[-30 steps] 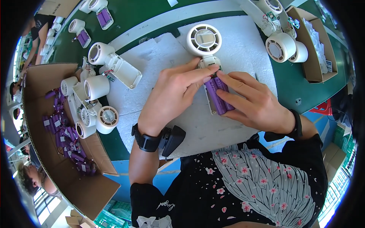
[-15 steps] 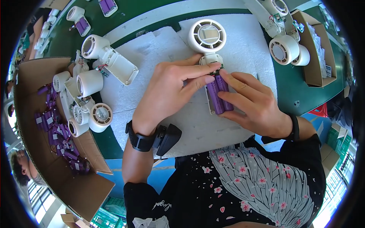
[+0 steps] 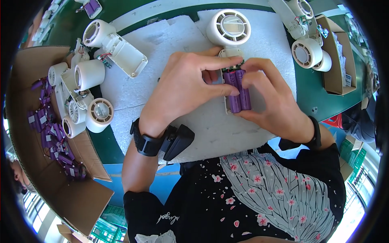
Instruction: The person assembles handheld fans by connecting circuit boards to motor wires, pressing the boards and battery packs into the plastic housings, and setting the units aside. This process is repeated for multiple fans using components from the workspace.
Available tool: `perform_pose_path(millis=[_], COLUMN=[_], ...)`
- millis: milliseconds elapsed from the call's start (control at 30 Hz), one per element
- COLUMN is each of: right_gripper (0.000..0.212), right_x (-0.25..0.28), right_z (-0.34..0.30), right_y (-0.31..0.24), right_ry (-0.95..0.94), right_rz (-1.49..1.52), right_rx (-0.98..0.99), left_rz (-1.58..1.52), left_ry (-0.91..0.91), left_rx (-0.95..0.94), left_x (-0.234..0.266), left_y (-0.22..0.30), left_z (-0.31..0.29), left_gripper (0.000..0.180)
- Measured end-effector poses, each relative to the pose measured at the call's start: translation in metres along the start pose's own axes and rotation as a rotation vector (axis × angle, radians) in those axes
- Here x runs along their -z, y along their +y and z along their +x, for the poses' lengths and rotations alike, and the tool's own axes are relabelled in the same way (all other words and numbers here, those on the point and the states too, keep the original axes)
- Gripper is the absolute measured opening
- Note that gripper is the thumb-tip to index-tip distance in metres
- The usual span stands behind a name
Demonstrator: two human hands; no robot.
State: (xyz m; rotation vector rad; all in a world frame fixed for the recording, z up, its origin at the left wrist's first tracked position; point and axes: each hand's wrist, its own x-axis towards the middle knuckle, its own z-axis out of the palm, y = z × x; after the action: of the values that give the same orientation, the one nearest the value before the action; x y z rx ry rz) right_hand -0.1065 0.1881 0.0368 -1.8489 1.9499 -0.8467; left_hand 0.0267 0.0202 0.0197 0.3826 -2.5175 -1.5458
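Note:
A white handheld fan (image 3: 229, 28) lies on the foam sheet, its round head away from me and its handle open. Two purple battery cells (image 3: 238, 99) sit side by side in the handle, below a small green circuit board. My left hand (image 3: 182, 83) grips the handle from the left. Its index finger reaches the board and its thumb presses on the left cell. From the right, my right hand (image 3: 275, 97) curls round the cells, thumb at their near end and bent fingers at the board's edge. Those fingertips partly hide the board.
At left stand an open cardboard box (image 3: 48, 190) of purple battery packs and several white fan bodies (image 3: 90, 75). An opened fan handle (image 3: 125, 56) lies on the foam sheet (image 3: 162, 36). More fans (image 3: 306, 53) and a smaller carton (image 3: 344, 60) are at right on the green table.
My right fingers have bent and moved up toward the circuit board, baring more of the cells. My left thumb has slid down onto the left cell. The whole view has shifted slightly.

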Motion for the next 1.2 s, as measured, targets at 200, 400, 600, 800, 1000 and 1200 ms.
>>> perform_pose_path(millis=[200, 400, 600, 800, 1000, 1200], right_gripper=[0.068, 0.071, 0.071, 0.072, 0.075, 0.077], right_x=[0.001, -0.005, 0.001, -0.004, -0.010, -0.005], right_z=[0.009, 0.010, 0.006, 0.007, 0.010, 0.008], right_y=[-0.001, 0.003, 0.011, 0.014, 0.008, 0.016], right_ry=[-0.058, -0.041, -0.072, -0.050, -0.027, -0.047], right_rz=[0.070, 0.100, 0.110, 0.066, 0.107, 0.097], right_rx=[-0.097, -0.088, -0.010, 0.070, -0.017, 0.026], left_rz=[-0.008, -0.048, -0.152, -0.192, -0.161, -0.177], left_ry=[-0.007, -0.037, -0.015, -0.021, 0.005, 0.018], left_rx=[0.046, 0.092, 0.077, 0.076, 0.096, 0.105], left_x=[0.001, -0.001, -0.002, -0.002, -0.005, -0.005], left_y=[-0.001, -0.003, -0.012, -0.011, -0.012, -0.009], left_z=[0.001, 0.000, 0.000, -0.001, -0.002, 0.003], left_gripper=[0.049, 0.049, 0.048, 0.048, 0.046, 0.045])
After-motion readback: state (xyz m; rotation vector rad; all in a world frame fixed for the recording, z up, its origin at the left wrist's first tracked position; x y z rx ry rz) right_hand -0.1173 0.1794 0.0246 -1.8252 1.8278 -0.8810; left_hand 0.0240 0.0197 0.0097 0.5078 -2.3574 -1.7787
